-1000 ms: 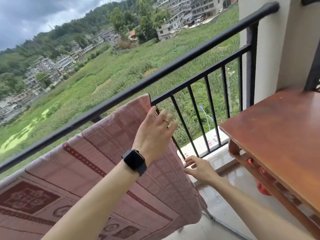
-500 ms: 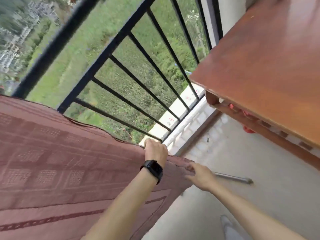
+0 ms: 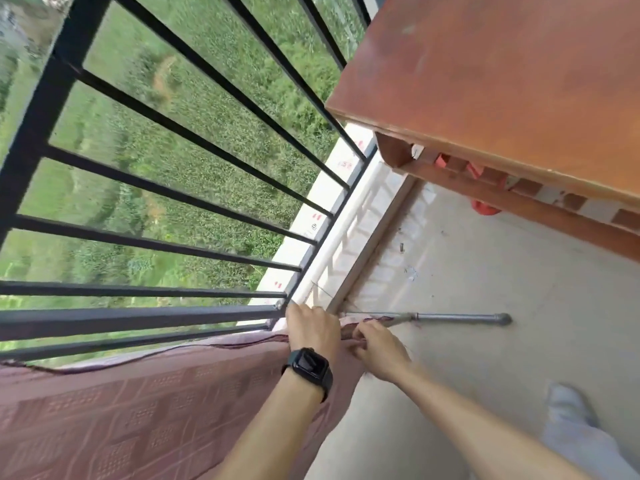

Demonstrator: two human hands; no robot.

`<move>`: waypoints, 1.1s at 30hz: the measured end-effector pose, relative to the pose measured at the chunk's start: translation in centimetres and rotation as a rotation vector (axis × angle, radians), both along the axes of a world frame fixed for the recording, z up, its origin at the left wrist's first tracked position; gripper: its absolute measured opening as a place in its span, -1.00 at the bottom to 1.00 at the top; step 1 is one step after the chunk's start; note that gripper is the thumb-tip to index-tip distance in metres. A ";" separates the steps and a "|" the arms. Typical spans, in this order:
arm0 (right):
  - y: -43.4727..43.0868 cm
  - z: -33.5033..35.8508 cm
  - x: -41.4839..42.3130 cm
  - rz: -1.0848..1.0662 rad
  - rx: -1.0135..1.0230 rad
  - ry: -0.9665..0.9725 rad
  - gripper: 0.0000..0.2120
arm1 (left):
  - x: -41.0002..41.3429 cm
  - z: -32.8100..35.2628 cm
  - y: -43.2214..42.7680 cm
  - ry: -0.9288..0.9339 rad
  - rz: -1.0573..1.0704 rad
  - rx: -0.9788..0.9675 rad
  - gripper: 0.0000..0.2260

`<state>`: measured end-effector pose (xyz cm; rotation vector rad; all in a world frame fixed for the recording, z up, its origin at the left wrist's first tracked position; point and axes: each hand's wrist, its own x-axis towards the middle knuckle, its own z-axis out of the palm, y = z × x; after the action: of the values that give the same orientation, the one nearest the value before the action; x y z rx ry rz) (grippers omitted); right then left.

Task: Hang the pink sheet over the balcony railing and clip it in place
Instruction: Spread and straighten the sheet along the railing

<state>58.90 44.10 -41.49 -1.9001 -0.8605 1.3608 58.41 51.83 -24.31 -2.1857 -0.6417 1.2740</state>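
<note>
The pink patterned sheet (image 3: 138,410) hangs down the inside of the black balcony railing (image 3: 173,140) and fills the lower left of the head view. Its bottom corner is bunched near the floor at the foot of the railing. My left hand (image 3: 311,329), with a black watch on the wrist, is closed on the sheet's edge by the railing's bottom bar. Just to its right, my right hand (image 3: 377,348) pinches the same corner. No clip is visible.
A brown wooden table (image 3: 502,81) stands at the upper right, close to the railing, with red items under it. A grey metal rod (image 3: 450,318) lies on the concrete floor just beyond my hands. My foot in a white sock (image 3: 568,407) is at the lower right.
The view has tilted down from the top rail to the floor. Both hands slid down the sheet's right edge to its bottom corner, and the right hand now pinches it.
</note>
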 end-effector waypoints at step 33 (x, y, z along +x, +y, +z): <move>-16.3 14.1 10.1 -0.155 -0.120 -0.471 -0.72 | 2.6 4.4 -6.3 -0.471 0.104 -0.281 -0.74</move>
<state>69.03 27.77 -27.39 -2.3771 -0.8389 0.9011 60.97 45.50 -19.91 -2.7543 -0.8014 0.9423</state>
